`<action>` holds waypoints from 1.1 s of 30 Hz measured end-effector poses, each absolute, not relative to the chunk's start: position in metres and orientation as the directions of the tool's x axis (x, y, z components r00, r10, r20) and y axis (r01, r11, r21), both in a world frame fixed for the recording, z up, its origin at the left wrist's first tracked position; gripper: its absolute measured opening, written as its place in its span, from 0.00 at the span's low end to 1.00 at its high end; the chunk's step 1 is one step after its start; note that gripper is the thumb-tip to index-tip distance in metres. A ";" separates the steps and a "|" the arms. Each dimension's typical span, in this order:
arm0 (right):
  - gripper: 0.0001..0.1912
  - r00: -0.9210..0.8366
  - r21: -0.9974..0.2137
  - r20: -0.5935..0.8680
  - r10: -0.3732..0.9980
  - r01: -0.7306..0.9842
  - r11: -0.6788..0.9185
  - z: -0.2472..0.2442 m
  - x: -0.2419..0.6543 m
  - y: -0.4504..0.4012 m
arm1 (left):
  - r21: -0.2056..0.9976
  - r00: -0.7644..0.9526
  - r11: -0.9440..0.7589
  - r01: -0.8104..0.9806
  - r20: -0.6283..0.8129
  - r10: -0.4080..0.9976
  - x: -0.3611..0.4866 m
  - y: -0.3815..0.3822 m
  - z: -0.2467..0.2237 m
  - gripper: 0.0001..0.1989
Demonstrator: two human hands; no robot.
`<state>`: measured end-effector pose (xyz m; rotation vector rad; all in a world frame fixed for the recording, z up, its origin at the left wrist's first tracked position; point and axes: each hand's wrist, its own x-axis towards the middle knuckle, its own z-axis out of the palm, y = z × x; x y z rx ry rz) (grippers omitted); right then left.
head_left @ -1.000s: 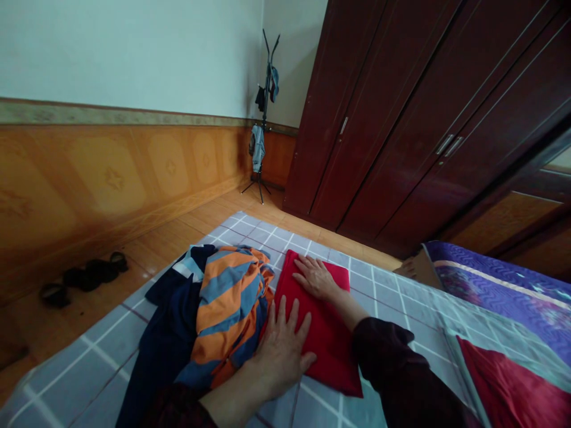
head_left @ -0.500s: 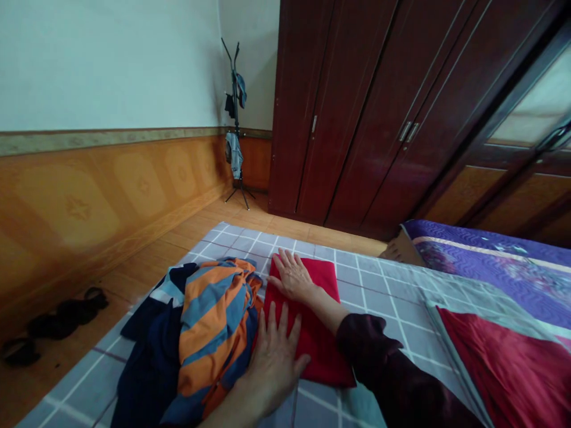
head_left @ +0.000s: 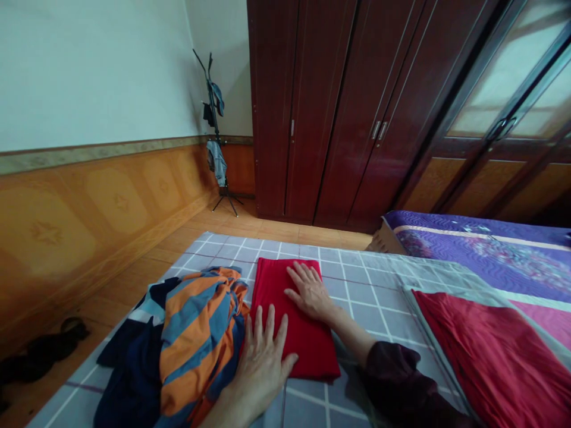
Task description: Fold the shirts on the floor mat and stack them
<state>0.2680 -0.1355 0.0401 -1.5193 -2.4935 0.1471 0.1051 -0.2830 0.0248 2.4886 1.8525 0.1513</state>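
Both of the person's bare hands lie open and flat, fingers spread, gripping nothing. The right hand (head_left: 310, 291) rests on top of a folded red cloth (head_left: 307, 348), and the left hand (head_left: 263, 356) presses on the cloth's near left corner, its fingers lying across the fabric. The cloth sits near the far edge of a grey checked sheet (head_left: 357, 285), just beside a heaped orange-and-blue striped garment (head_left: 196, 339) with dark blue cloth (head_left: 134, 380) bunched at its side. The red cloth looks light, soft and limp, so it would probably slump if lifted by one corner; both long edges look the best places to take hold. Toward the sheet's right edge lies a red bedcover (head_left: 491, 351), with purple bedding (head_left: 468, 255) beyond it.
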 end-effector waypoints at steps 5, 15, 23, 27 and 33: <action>0.31 -0.213 -0.279 0.159 0.964 0.927 0.251 0.034 0.279 -0.134 | 0.060 0.272 -0.274 0.960 0.039 0.962 0.106 -0.284 0.029 0.34; 0.32 -0.226 -0.672 -0.046 0.973 0.728 0.137 0.041 0.334 -0.264 | 0.026 0.274 -0.280 0.960 0.138 0.952 0.104 -0.283 0.017 0.33; 0.35 -0.354 -0.329 0.020 0.935 0.881 0.341 0.041 0.319 -0.298 | 0.018 0.247 -0.248 0.969 0.054 0.968 0.109 -0.283 0.031 0.32; 0.32 -0.360 -0.321 -0.012 0.933 0.885 0.337 0.042 0.322 -0.291 | 0.031 0.258 -0.260 0.965 0.052 0.965 0.109 -0.285 0.030 0.32; 0.31 -0.292 -0.634 -0.044 0.956 0.748 0.199 0.050 0.335 -0.289 | 0.079 0.232 -0.234 0.969 0.026 0.972 0.105 -0.284 0.036 0.32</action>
